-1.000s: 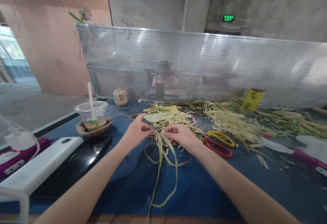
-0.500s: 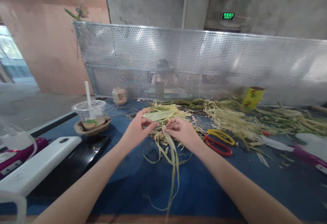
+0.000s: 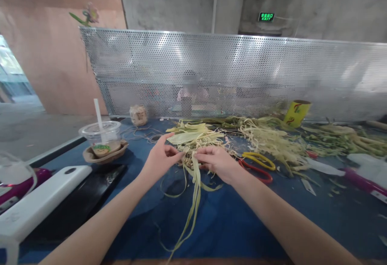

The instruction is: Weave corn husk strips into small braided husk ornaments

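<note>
At the left of the frame the cup [image 3: 101, 132] with its straw stands on the blue table [image 3: 242, 220]. Near the centre, the left hand [image 3: 159, 159] now pinches the top of the leaf strips [image 3: 195, 188], where half a second ago its fingers were spread open beside them. The right hand [image 3: 215, 161] grips the same bundle just beside it. The strips hang straighter toward the lower edge, so the braiding looks under way. Scissors [image 3: 256, 164] lie to the right.
</note>
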### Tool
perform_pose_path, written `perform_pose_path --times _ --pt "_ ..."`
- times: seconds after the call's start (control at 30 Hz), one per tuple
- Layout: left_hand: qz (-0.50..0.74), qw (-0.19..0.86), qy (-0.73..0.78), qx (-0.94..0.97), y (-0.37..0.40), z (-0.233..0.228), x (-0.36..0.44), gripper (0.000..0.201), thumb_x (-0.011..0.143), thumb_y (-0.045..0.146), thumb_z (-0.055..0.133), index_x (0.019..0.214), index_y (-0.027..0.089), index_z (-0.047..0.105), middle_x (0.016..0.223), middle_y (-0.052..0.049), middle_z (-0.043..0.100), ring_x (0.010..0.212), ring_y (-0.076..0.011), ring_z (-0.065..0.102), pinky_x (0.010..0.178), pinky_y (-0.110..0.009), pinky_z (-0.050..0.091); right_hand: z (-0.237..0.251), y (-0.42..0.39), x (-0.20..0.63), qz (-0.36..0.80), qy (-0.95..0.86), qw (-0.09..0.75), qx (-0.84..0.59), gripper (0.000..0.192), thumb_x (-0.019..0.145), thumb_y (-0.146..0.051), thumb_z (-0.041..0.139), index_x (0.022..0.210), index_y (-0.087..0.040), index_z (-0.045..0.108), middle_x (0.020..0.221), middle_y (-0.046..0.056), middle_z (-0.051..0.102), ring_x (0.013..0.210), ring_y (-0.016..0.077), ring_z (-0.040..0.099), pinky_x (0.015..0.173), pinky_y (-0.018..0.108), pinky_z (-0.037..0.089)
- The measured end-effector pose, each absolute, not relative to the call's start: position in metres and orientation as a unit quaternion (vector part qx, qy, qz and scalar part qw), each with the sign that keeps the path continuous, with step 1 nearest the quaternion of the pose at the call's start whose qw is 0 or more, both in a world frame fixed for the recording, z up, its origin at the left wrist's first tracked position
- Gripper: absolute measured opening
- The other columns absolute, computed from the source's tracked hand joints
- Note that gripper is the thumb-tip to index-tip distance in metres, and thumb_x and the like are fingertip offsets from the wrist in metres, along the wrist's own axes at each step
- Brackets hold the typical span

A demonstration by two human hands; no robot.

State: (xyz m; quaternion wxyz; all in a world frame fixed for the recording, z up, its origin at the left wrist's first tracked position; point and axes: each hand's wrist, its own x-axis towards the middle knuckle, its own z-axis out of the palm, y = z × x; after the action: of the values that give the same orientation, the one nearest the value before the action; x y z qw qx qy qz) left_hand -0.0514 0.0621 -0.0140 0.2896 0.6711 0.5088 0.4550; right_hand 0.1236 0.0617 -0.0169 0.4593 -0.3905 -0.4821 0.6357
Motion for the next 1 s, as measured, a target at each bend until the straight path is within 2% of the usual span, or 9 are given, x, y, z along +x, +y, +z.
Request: perform_pose_path --times 0.13,0.37,0.53,0.83,1.0 --pt "0.478 0.366 0.455 0.656 0.053 -0.009 -0.042 0.065 0.067 0.034 0.065 0.121 0.012 0.036 0.055 0.006 0.056 0.042 -0.0096 0.048 0.041 -0.021 0.039 -0.019 0.06 0.122 0.659 -0.463 0.475 -0.354 0.032 0.045 -0.032 0.082 0.061 -0.013 0.062 0.059 0.0 0.064 0.057 0.0115 0.061 0.061 0.026 0.049" --pt "0.482 0.455 0.401 0.632 0.05 -0.01 -0.036 0.067 0.064 0.03 0.069 0.119 0.012 0.036 0.056 0.005 0.06 0.046 -0.0099 0.051 0.042 -0.021 0.043 -0.018 0.059 0.121 0.656 -0.447 0.514 -0.324 0.033 0.045 -0.031 0.082 0.067 -0.014 0.064 0.063 0.001 0.068 0.055 0.0153 0.064 0.065 0.033 0.051" --pt "0.479 0.479 0.389 0.624 0.049 -0.007 -0.035 0.065 0.064 0.027 0.07 0.117 0.011 0.037 0.051 0.006 0.058 0.045 -0.01 0.051 0.04 -0.02 0.042 -0.018 0.058 0.121 0.643 -0.451 0.527 -0.326 0.028 0.047 -0.027 0.082 0.067 -0.014 0.067 0.062 0.0 0.068 0.057 0.0141 0.064 0.06 0.027 0.051" --pt "0.477 0.451 0.39 0.646 0.049 -0.01 -0.036 0.058 0.067 0.029 0.067 0.115 0.015 0.038 0.059 0.004 0.061 0.047 -0.0107 0.053 0.045 -0.024 0.046 -0.016 0.055 0.118 0.639 -0.441 0.541 -0.323 0.032 0.046 -0.027 0.081 0.068 -0.014 0.062 0.061 0.0 0.068 0.055 0.014 0.065 0.06 0.027 0.052" --pt "0.468 0.363 0.447 0.671 0.053 -0.009 -0.043 0.053 0.071 0.037 0.06 0.115 0.016 0.039 0.069 0.0 0.064 0.059 -0.0149 0.059 0.053 -0.027 0.047 -0.009 0.059 0.124 0.631 -0.426 0.556 -0.332 0.035 0.044 -0.022 0.081 0.066 -0.015 0.055 0.06 -0.002 0.066 0.056 0.0123 0.064 0.059 0.024 0.051"
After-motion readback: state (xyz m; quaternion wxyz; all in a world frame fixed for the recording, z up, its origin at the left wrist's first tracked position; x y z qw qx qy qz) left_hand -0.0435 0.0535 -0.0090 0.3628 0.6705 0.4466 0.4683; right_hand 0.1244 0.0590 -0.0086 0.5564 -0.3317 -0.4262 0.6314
